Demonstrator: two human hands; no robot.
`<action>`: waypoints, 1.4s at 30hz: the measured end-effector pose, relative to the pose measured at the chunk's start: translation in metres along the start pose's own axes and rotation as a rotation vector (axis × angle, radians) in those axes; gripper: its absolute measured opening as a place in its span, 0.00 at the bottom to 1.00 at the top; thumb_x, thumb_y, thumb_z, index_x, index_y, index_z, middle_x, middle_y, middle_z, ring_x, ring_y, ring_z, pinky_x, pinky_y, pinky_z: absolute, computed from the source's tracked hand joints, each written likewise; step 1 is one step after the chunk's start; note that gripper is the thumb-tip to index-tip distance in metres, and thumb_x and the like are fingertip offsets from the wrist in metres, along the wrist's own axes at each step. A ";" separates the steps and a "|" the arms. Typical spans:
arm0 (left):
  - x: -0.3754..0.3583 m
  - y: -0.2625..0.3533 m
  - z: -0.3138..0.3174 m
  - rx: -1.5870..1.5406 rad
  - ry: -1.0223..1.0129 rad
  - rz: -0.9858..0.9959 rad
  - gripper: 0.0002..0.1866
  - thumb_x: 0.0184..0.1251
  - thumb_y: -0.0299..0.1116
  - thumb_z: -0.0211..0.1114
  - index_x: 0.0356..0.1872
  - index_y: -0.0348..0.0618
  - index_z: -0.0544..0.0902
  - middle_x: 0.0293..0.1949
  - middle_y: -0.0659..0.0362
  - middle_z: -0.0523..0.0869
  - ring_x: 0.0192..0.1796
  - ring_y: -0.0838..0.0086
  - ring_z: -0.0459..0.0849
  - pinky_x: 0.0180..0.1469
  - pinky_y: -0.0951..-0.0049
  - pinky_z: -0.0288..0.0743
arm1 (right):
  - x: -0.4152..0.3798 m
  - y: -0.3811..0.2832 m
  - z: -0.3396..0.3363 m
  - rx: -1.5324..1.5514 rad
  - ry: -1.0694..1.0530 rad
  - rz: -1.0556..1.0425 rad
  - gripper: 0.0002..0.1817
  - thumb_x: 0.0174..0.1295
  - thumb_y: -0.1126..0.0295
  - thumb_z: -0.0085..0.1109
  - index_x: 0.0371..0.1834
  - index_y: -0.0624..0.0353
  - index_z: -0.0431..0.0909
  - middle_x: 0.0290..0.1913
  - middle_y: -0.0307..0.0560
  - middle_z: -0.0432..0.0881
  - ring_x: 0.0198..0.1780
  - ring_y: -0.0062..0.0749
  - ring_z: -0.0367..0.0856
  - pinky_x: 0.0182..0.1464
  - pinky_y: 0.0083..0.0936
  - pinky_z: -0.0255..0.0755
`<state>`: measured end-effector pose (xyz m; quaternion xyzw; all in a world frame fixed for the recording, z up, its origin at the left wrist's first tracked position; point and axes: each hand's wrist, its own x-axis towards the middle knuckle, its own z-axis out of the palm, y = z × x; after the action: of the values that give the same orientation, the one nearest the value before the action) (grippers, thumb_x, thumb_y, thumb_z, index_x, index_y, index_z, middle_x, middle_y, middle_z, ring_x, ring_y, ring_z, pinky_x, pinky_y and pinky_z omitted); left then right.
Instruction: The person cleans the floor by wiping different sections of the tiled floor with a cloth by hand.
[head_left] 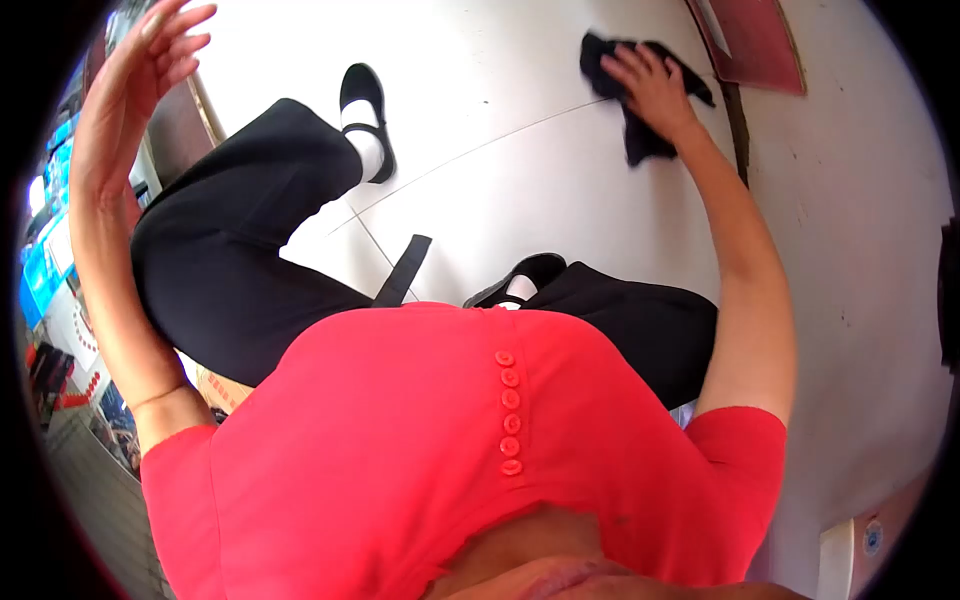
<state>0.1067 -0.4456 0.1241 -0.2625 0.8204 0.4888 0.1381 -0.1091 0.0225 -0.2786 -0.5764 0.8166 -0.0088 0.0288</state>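
A dark, crumpled cloth lies on the white tiled floor near the wall at the upper right. My right hand presses down on top of it with the fingers spread, and the cloth sticks out on several sides. At the upper left, my left hand is raised with its fingers apart and holds nothing. The hand is beside a brown panel, above my bent knee.
A white wall with a reddish-brown board runs along the right. My black shoes rest on the floor. Blue packages and other items crowd the far left. A dark strap hangs between my legs.
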 end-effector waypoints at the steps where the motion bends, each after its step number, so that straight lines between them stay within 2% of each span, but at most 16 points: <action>1: -0.005 0.016 0.017 0.000 0.013 -0.012 0.31 0.82 0.53 0.47 0.75 0.44 0.68 0.61 0.63 0.82 0.57 0.82 0.82 0.63 0.79 0.70 | 0.029 0.002 0.000 -0.037 0.110 0.083 0.37 0.58 0.68 0.64 0.73 0.37 0.67 0.71 0.38 0.72 0.71 0.41 0.68 0.64 0.51 0.68; 3: -0.013 0.042 0.047 -0.064 0.110 0.041 0.30 0.77 0.50 0.54 0.71 0.40 0.71 0.57 0.58 0.83 0.55 0.74 0.83 0.60 0.75 0.74 | 0.082 -0.004 0.002 -0.026 0.126 0.371 0.39 0.61 0.68 0.65 0.76 0.35 0.61 0.70 0.41 0.73 0.68 0.46 0.72 0.59 0.52 0.72; 4: -0.017 0.041 0.037 -0.044 0.105 0.031 0.30 0.77 0.50 0.54 0.71 0.40 0.71 0.57 0.58 0.83 0.55 0.74 0.83 0.60 0.75 0.74 | 0.106 -0.018 -0.025 0.175 0.019 0.495 0.30 0.69 0.56 0.57 0.73 0.50 0.67 0.68 0.48 0.74 0.65 0.52 0.73 0.65 0.43 0.69; 5: -0.021 0.039 0.027 -0.033 0.108 0.023 0.30 0.77 0.50 0.54 0.71 0.40 0.71 0.57 0.58 0.83 0.55 0.74 0.83 0.60 0.75 0.74 | 0.121 -0.027 -0.014 0.358 0.042 0.509 0.23 0.70 0.62 0.53 0.68 0.46 0.71 0.67 0.45 0.74 0.65 0.50 0.72 0.63 0.51 0.69; 9: -0.037 0.029 0.004 -0.031 0.146 -0.010 0.30 0.77 0.50 0.53 0.71 0.40 0.70 0.57 0.59 0.83 0.55 0.74 0.83 0.60 0.75 0.74 | 0.118 -0.127 -0.033 0.609 0.014 -0.009 0.19 0.56 0.74 0.62 0.52 0.49 0.81 0.51 0.46 0.85 0.51 0.51 0.82 0.49 0.43 0.78; 11: -0.041 0.016 -0.010 -0.042 0.169 -0.036 0.30 0.77 0.50 0.53 0.71 0.40 0.70 0.57 0.59 0.83 0.55 0.74 0.83 0.60 0.75 0.74 | 0.078 -0.197 -0.006 0.569 0.016 -0.330 0.16 0.60 0.69 0.57 0.53 0.43 0.80 0.60 0.40 0.79 0.60 0.41 0.79 0.47 0.41 0.75; 17: -0.060 -0.006 -0.033 -0.065 0.219 -0.093 0.30 0.78 0.50 0.52 0.72 0.40 0.70 0.57 0.59 0.83 0.55 0.75 0.83 0.60 0.76 0.73 | -0.002 -0.277 0.050 0.657 -0.118 -0.860 0.20 0.69 0.65 0.49 0.62 0.34 0.79 0.72 0.33 0.72 0.76 0.29 0.63 0.73 0.51 0.55; 23: -0.073 -0.017 -0.037 -0.089 0.249 -0.132 0.30 0.78 0.49 0.51 0.72 0.40 0.69 0.57 0.59 0.83 0.55 0.75 0.82 0.60 0.76 0.73 | 0.156 -0.204 0.048 0.448 0.080 -0.428 0.34 0.55 0.70 0.65 0.68 0.34 0.72 0.74 0.34 0.70 0.75 0.36 0.65 0.70 0.62 0.55; 25: -0.079 -0.017 -0.035 -0.093 0.254 -0.141 0.30 0.79 0.49 0.51 0.72 0.40 0.69 0.57 0.59 0.83 0.55 0.75 0.82 0.60 0.76 0.73 | 0.230 -0.178 0.049 0.330 0.266 -0.199 0.31 0.58 0.70 0.61 0.66 0.30 0.74 0.71 0.33 0.73 0.71 0.39 0.69 0.60 0.56 0.66; 26: -0.081 -0.018 -0.034 -0.095 0.257 -0.148 0.30 0.79 0.49 0.51 0.72 0.40 0.69 0.57 0.59 0.83 0.55 0.75 0.82 0.60 0.76 0.73 | 0.260 -0.165 0.018 0.316 0.172 -0.061 0.20 0.71 0.66 0.49 0.65 0.46 0.73 0.65 0.46 0.75 0.64 0.49 0.74 0.60 0.53 0.71; 29: -0.084 -0.019 -0.033 -0.105 0.263 -0.167 0.30 0.79 0.49 0.50 0.73 0.39 0.69 0.57 0.59 0.83 0.55 0.76 0.82 0.61 0.76 0.72 | 0.318 -0.141 0.004 0.345 0.185 0.221 0.17 0.72 0.67 0.46 0.59 0.49 0.78 0.62 0.50 0.78 0.60 0.50 0.77 0.58 0.49 0.74; 31: -0.085 -0.020 -0.035 -0.108 0.263 -0.175 0.30 0.79 0.49 0.50 0.73 0.39 0.69 0.57 0.59 0.83 0.55 0.76 0.82 0.61 0.76 0.72 | 0.300 -0.156 -0.008 0.371 0.303 0.138 0.16 0.70 0.69 0.49 0.58 0.51 0.80 0.59 0.52 0.79 0.57 0.53 0.78 0.58 0.46 0.75; 33: -0.089 -0.019 -0.034 -0.117 0.270 -0.175 0.30 0.79 0.49 0.50 0.73 0.39 0.69 0.57 0.59 0.83 0.55 0.76 0.82 0.61 0.76 0.72 | 0.246 -0.199 -0.002 0.222 -0.116 0.016 0.27 0.59 0.68 0.60 0.64 0.30 0.76 0.68 0.32 0.75 0.66 0.41 0.73 0.52 0.50 0.71; 34: -0.088 -0.019 -0.034 -0.122 0.270 -0.177 0.30 0.79 0.49 0.49 0.73 0.39 0.69 0.57 0.59 0.83 0.55 0.76 0.82 0.61 0.76 0.72 | 0.210 -0.225 0.004 0.310 0.241 -0.150 0.25 0.59 0.68 0.59 0.61 0.31 0.79 0.66 0.32 0.77 0.63 0.43 0.76 0.46 0.43 0.73; 38: -0.087 -0.018 -0.034 -0.116 0.277 -0.186 0.30 0.80 0.49 0.49 0.73 0.39 0.68 0.57 0.59 0.83 0.55 0.76 0.82 0.61 0.76 0.72 | 0.112 -0.321 0.031 0.557 0.083 -0.672 0.16 0.64 0.62 0.55 0.53 0.34 0.84 0.64 0.28 0.74 0.67 0.35 0.69 0.57 0.41 0.69; 42: -0.084 -0.019 -0.037 -0.117 0.279 -0.193 0.30 0.80 0.49 0.48 0.73 0.39 0.68 0.57 0.60 0.83 0.55 0.77 0.82 0.61 0.77 0.71 | 0.134 -0.334 0.046 0.608 0.053 -0.638 0.15 0.64 0.64 0.53 0.50 0.34 0.85 0.58 0.27 0.77 0.66 0.29 0.71 0.57 0.40 0.70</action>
<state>0.1877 -0.4607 0.1688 -0.4128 0.7727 0.4792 0.0539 0.1636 -0.2146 -0.3131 -0.7645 0.5586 -0.2718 0.1720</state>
